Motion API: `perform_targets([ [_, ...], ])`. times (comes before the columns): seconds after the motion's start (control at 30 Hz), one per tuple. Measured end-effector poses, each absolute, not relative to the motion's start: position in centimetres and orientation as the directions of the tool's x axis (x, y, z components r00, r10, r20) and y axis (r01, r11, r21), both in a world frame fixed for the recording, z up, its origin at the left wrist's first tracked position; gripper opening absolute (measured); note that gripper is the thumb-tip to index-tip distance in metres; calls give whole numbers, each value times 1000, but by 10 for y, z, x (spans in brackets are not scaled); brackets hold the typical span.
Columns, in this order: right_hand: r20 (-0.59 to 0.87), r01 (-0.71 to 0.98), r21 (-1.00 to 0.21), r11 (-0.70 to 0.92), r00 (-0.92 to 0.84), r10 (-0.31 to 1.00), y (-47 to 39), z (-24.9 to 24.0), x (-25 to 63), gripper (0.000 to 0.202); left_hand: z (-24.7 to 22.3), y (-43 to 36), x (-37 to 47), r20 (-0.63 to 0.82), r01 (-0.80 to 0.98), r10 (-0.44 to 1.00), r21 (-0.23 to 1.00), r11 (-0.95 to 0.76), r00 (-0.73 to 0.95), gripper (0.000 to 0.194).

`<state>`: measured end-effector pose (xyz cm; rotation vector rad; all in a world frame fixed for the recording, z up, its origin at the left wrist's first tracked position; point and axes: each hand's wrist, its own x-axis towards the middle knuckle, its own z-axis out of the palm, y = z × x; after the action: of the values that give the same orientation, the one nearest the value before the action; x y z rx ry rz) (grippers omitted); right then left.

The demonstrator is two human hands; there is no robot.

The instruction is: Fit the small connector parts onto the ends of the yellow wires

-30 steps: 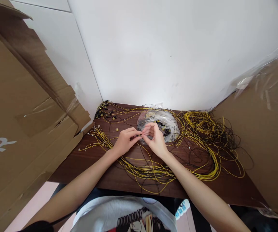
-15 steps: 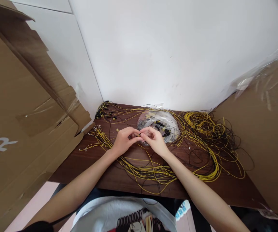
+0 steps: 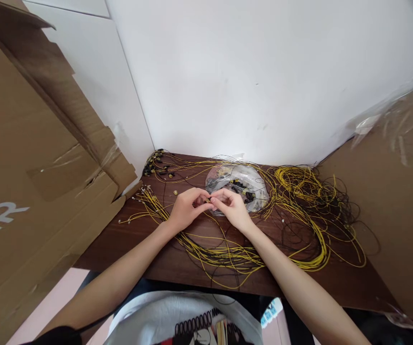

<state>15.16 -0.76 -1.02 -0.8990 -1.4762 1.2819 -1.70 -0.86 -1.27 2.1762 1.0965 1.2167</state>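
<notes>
My left hand (image 3: 188,210) and my right hand (image 3: 233,210) meet fingertip to fingertip over the table. Both are closed in a pinch on a small dark and yellowish connector (image 3: 207,200), mostly hidden by the fingers. From below the hands a thin yellow wire (image 3: 222,226) curves down toward the bundle. Just behind them lies a clear plastic bag (image 3: 261,189) with black and yellow connectors (image 3: 243,188) in it. Under my forearms passes a long bundle of yellow and black wires (image 3: 224,256).
Black connectors on wires (image 3: 152,163) are heaped at the back left. White-tipped wire ends (image 3: 145,194) fan out below, near a loose yellowish piece (image 3: 175,192). Tangled wires (image 3: 296,182) lie on the right. Cardboard boxes (image 3: 48,201) (image 3: 396,215) flank the brown table (image 3: 109,244) before a white wall (image 3: 228,86).
The whole view has shifted very slightly. Both hands keep their pinch in nearly the same place, with hardly any visible finger movement.
</notes>
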Motion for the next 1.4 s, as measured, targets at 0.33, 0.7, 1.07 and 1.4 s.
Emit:
perform_targets([
  [0.33, 171, -88, -984, 152, -275, 946, -7, -14, 151, 28, -13, -8, -17, 538, 438, 787, 655, -616, 303, 21],
  [0.7, 164, -83, -986, 146, -293, 942, -7, -14, 153, 29, -14, -8, -17, 557, 450, 768, 624, -639, 317, 19],
  [1.07, 155, -76, -988, 138, -299, 942, -7, -12, 153, 31, -13, -9, -17, 532, 450, 773, 630, -634, 345, 16],
  [1.4, 162, -29, -987, 161, -302, 939, -8, -10, 154, 32, -10, -9, -16, 552, 438, 748, 607, -663, 368, 16],
])
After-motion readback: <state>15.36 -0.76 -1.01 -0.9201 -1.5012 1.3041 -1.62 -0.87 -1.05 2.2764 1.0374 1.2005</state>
